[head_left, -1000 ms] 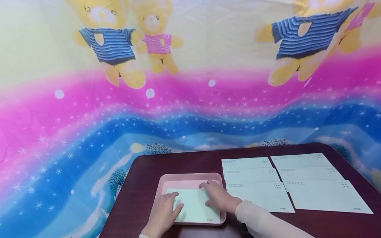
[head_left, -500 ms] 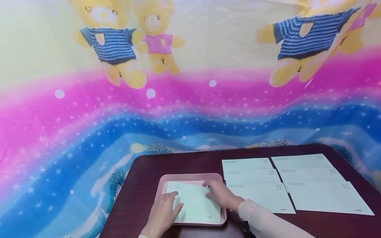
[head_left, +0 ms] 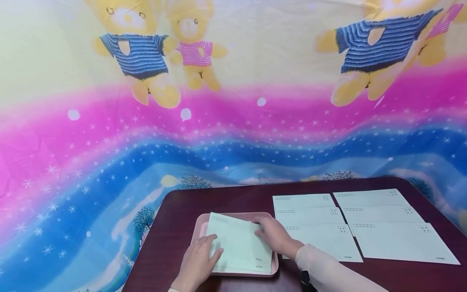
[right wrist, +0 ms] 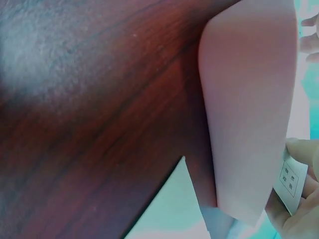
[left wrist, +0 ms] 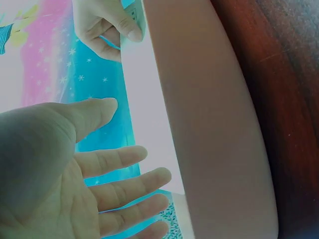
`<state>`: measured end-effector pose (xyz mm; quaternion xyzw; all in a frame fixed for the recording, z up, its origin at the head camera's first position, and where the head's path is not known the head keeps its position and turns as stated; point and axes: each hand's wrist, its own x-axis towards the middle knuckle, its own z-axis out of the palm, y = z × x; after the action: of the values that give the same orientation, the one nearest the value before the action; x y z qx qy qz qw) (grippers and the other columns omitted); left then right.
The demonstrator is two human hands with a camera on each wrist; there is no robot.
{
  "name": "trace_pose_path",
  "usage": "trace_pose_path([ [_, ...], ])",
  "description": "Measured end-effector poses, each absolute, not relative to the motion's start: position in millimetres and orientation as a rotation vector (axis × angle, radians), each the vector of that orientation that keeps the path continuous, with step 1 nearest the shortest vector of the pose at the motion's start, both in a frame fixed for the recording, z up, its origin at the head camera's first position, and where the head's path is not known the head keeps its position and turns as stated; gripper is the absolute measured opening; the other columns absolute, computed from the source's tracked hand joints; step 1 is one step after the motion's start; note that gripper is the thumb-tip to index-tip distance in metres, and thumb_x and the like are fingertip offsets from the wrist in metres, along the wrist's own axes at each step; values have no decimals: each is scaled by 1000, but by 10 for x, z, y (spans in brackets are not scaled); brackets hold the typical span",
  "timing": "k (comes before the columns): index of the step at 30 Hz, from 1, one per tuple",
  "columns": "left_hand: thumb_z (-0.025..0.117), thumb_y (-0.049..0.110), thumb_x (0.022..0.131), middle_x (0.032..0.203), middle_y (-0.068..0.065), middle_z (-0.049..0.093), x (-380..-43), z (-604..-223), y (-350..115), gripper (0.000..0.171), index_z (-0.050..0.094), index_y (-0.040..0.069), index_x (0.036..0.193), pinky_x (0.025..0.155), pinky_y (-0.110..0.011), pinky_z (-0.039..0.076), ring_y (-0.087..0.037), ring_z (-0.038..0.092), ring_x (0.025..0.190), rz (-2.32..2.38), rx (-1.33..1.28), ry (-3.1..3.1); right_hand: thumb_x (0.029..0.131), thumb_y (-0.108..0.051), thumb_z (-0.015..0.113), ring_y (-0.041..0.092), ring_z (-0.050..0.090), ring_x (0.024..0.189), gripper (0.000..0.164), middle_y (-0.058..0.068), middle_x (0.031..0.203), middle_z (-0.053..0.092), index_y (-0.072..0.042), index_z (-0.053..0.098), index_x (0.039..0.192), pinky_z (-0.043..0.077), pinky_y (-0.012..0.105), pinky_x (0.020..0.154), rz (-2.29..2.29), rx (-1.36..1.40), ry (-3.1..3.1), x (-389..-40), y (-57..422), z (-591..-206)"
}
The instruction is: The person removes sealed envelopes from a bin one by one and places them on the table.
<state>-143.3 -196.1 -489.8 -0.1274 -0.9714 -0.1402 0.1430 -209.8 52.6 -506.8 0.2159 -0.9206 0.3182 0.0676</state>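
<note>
A pale envelope [head_left: 238,243] with printed code boxes is raised and turned a little over the pink tray [head_left: 255,274], with another envelope's lower edge showing under it. My right hand [head_left: 275,236] pinches it by the far right corner; in the right wrist view the thumb [right wrist: 301,149] lies on one face near the stamp box and fingers show behind. At the tray's left side is my left hand [head_left: 198,258], fingers extended over the envelope's left edge. The left wrist view shows this hand [left wrist: 55,164] with spread fingers, gripping nothing.
Two columns of overlapping envelopes lie to the right: a nearer one [head_left: 321,243] beside the tray and another [head_left: 405,241] farther right. They rest on a dark reddish-brown table [head_left: 175,215]. A bear-patterned cloth [head_left: 233,121] hangs behind it.
My right hand has taken the top envelope by its far right corner and lifted it, sliding it away and turning it slightly. The left hand has stayed nearly in place.
</note>
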Motion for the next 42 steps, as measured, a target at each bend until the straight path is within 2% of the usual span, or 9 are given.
trace_pose_path([
  [7, 61, 39, 86, 114, -8, 65, -1427, -4812, -1972, 43, 63, 10, 117, 81, -54, 47, -28, 58, 107, -428, -332, -2817, 88, -14, 61, 11, 61, 88, 20, -2, 102, 67, -16, 66, 107, 49, 33, 73, 1056, 608, -2737, -2106, 605, -4958],
  [13, 61, 39, 86, 115, -6, 65, -1425, -4750, -1985, 42, 62, 12, 119, 79, -53, 47, -26, 58, 108, -440, -337, -2786, 90, -14, 60, 18, 64, 98, 20, 0, 105, 68, -17, 65, 109, 52, 34, 76, 1175, 534, -2689, -2071, 663, -4835],
  [20, 60, 40, 87, 115, -5, 64, -1437, -4711, -1950, 44, 62, 12, 121, 80, -52, 47, -24, 58, 109, -446, -355, -2774, 88, -12, 62, 14, 64, 96, 18, -4, 101, 68, -18, 66, 104, 51, 34, 77, 1290, 415, -2584, -2039, 727, -4712],
  [25, 61, 39, 86, 114, -5, 65, -1441, -4712, -1879, 45, 62, 10, 122, 86, -48, 46, -24, 58, 108, -445, -415, -2739, 87, -9, 63, 17, 62, 102, 17, -4, 102, 68, -17, 66, 102, 50, 38, 83, 1316, 397, -2542, -2010, 828, -4667],
  [28, 61, 39, 86, 111, -5, 66, -1444, -4719, -1834, 45, 62, 9, 119, 88, -46, 46, -25, 59, 105, -434, -455, -2700, 87, -9, 63, 20, 62, 104, 18, -3, 105, 67, -17, 66, 103, 49, 41, 86, 1308, 392, -2548, -1985, 915, -4654],
  [36, 61, 38, 87, 111, -4, 65, -1416, -4700, -1686, 43, 62, 9, 119, 82, -44, 47, -24, 59, 104, -445, -495, -2713, 88, -10, 62, 29, 60, 108, 27, 9, 118, 64, -12, 64, 115, 50, 43, 86, 1247, 384, -2582, -1916, 1189, -4636],
  [42, 59, 39, 87, 114, -2, 64, -1406, -4705, -1593, 44, 61, 11, 120, 82, -44, 47, -23, 57, 106, -452, -513, -2737, 88, -10, 61, 32, 60, 109, 27, 11, 118, 64, -12, 64, 115, 51, 45, 84, 1195, 370, -2593, -1867, 1410, -4648],
])
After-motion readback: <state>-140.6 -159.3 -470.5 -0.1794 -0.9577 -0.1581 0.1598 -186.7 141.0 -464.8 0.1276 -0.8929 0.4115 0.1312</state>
